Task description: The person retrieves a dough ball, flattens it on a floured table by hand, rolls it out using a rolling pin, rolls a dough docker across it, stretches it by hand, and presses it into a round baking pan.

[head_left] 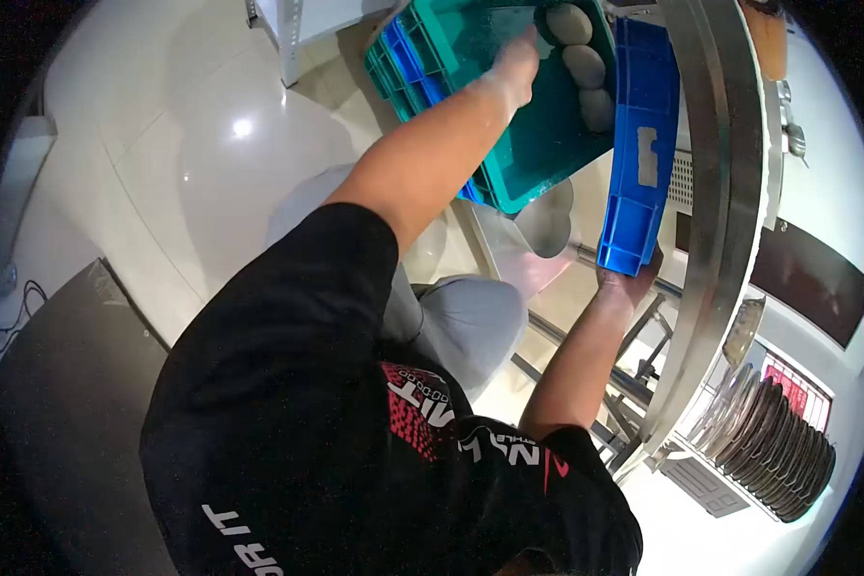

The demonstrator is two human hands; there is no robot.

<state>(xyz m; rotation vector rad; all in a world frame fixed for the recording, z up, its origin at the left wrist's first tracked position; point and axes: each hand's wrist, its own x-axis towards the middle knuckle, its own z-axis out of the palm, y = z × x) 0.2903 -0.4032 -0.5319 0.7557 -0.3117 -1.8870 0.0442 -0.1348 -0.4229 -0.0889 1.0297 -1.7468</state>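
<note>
We clasp the blue rectangular plastic crate [634,106] at two o'clock with our right hand [632,276], cannot tell our left hand's [517,65] finger state, and risk one-handed slippage knocking the pale round balls [585,68] inside the green plastic crate [538,149] at one o'clock.

So your left arm [403,158] is stretched way out left of the blue crate [640,144], left grip [516,69] too blurry to read. Your right grip [634,274]'s clamped under its near end, fingers mostly hidden.
</note>
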